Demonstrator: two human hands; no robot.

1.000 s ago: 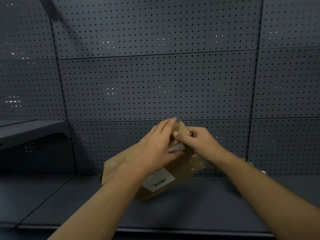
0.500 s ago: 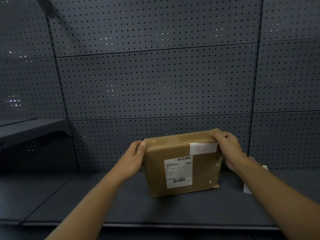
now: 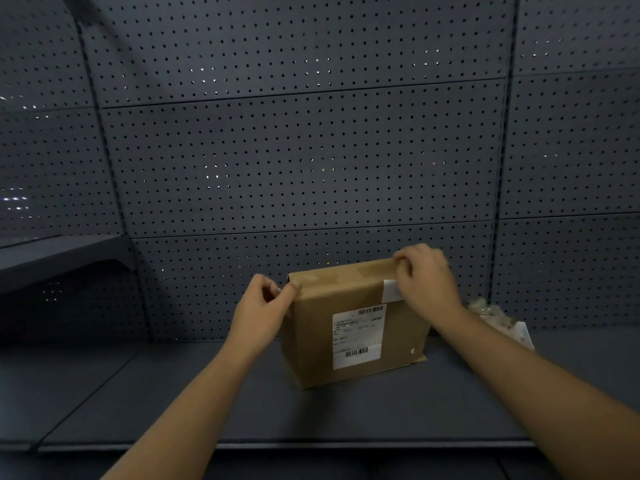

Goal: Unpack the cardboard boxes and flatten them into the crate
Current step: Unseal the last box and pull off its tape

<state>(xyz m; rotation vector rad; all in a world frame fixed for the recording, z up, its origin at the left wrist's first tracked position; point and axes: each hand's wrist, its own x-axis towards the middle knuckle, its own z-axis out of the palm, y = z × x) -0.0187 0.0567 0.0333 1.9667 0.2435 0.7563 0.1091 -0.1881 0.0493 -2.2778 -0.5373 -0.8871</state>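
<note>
Both hands shifted vs 0.5 s ago: left hand (image 3: 261, 308) was flat against the box's left side w/ fingers straight, now curled and pinching at the top-left corner. Right hand (image 3: 427, 280) was draped over the top-right corner, now sits a bit further left along the top edge, fingers curled down on it. Box itself hasn't moved much, same spot, same face toward cam.

Box (image 3: 353, 323): brown cardboard, standing upright on the shelf (image 3: 173, 393), roughly centre, slightly right. Near face carries a white shipping label (image 3: 358, 337) w/ barcodes top and bottom. Second smaller white label (image 3: 391, 291) near top-right, partly under the right hand. Brown tape along the top edge, looks sealed.

Grip state: left thumb + forefinger pressed together on the top-left corner edge. Right fingertips curled, pinching at the tape on the top edge; can't tell if the tape is lifted.

Behind: dark grey pegboard (image 3: 311, 161) panels as back wall. Far left, a second shelf (image 3: 62, 254) sits higher. Right of box, behind the right forearm, a pale crumpled item (image 3: 498, 315) lying on the shelf against the pegboard, too dim to ID.
</note>
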